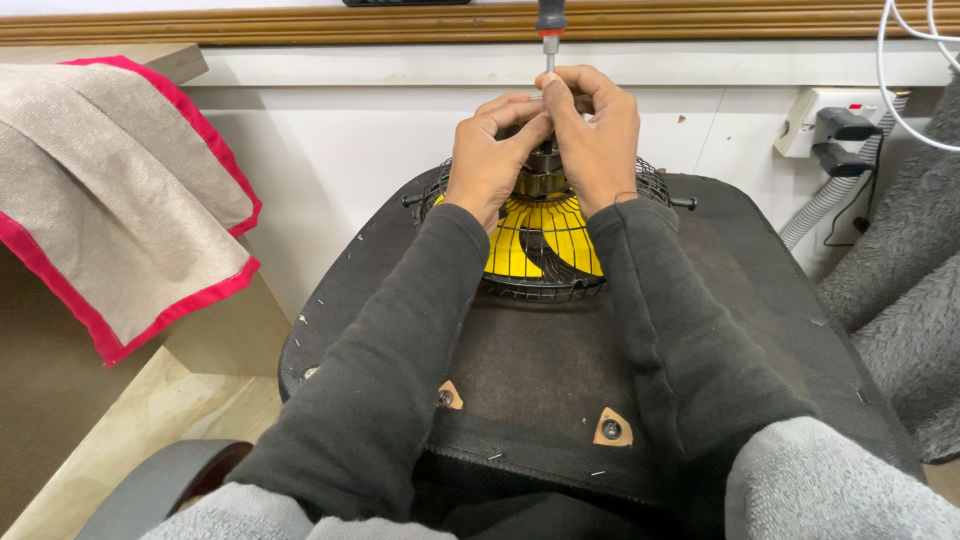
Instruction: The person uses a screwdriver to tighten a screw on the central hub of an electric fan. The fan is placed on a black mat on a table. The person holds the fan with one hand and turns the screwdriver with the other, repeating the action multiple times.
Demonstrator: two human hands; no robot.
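Note:
A small fan with a black wire cage point(545, 285) and yellow blades point(540, 245) lies on a black upturned chair seat point(560, 370). Both hands meet over the fan's dark motor hub point(543, 175). My left hand point(490, 155) clasps the hub from the left. My right hand point(598, 130) grips the metal shaft of a screwdriver point(549, 30), whose red and black handle stands upright above the fingers. The screwdriver's tip and most of the hub are hidden behind the fingers.
A beige cloth with a red border point(120, 200) drapes over a wooden ledge at left. A wall socket with black plugs point(840, 125) and white cables point(905, 70) sits at upper right. Grey fuzzy fabric point(915, 290) lies at right.

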